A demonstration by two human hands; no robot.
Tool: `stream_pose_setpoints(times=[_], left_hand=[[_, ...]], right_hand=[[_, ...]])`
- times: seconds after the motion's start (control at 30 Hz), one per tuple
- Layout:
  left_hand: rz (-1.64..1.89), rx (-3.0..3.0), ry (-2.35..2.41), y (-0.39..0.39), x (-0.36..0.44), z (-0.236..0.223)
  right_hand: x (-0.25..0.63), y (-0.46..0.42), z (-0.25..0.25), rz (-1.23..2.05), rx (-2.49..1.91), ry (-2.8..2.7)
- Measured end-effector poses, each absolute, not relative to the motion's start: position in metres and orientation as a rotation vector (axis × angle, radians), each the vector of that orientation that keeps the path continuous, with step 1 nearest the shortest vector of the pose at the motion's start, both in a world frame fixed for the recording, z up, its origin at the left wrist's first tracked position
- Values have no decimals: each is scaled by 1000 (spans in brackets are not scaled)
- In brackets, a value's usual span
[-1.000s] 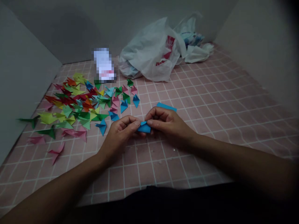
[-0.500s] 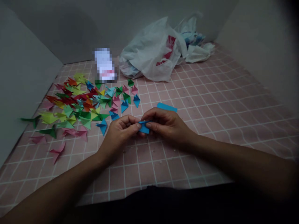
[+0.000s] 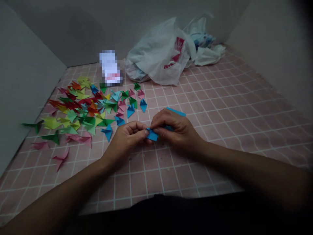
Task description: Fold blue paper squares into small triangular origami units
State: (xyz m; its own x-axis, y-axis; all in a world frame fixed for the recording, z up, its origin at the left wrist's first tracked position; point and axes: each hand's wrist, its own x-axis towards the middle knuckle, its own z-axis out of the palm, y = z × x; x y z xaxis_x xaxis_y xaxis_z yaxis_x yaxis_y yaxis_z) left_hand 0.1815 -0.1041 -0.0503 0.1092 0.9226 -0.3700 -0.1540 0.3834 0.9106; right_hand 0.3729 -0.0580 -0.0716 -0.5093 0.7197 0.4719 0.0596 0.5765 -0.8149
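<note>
A small folded piece of blue origami paper (image 3: pixel 152 135) is pinched between both hands above the checked cloth. My left hand (image 3: pixel 133 133) grips its left side, thumb on top and fingers curled beneath. My right hand (image 3: pixel 173 127) pinches its upper right edge between thumb and forefinger. Part of the paper is covered by the fingertips. Just behind my right hand lies a flat blue paper stack or strip (image 3: pixel 177 111), partly hidden by the knuckles. Left of my hands, a blue folded paper crane (image 3: pixel 107 132) rests on the cloth.
Many folded paper cranes (image 3: pixel 85 119) in several colours spread over the left side. Behind them a lit phone (image 3: pixel 110 68) leans upright, its screen blurred. A white plastic bag (image 3: pixel 156 52) lies at the back on the pink checked cloth (image 3: pixel 220 104). Walls stand behind and at both sides.
My right hand has shifted slightly, its fingers rising at the paper's top edge and covering more of the blue paper behind. More of the held paper's face shows. My left hand stays nearly still.
</note>
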Motion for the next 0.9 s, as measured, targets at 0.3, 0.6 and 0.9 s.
stream_pose_setpoints(times=[0.3,0.6,0.9], left_hand=[[927,812,1189,-104,181,-50],[885,850,1200,-106,183,-49],[898,821,1134,-106,183,-52]], right_hand=[[371,-58,-71,807,-603,-2042],[372,-61,-70,695,-575,-2133],[373,-61,-72,588,-582,-2204]])
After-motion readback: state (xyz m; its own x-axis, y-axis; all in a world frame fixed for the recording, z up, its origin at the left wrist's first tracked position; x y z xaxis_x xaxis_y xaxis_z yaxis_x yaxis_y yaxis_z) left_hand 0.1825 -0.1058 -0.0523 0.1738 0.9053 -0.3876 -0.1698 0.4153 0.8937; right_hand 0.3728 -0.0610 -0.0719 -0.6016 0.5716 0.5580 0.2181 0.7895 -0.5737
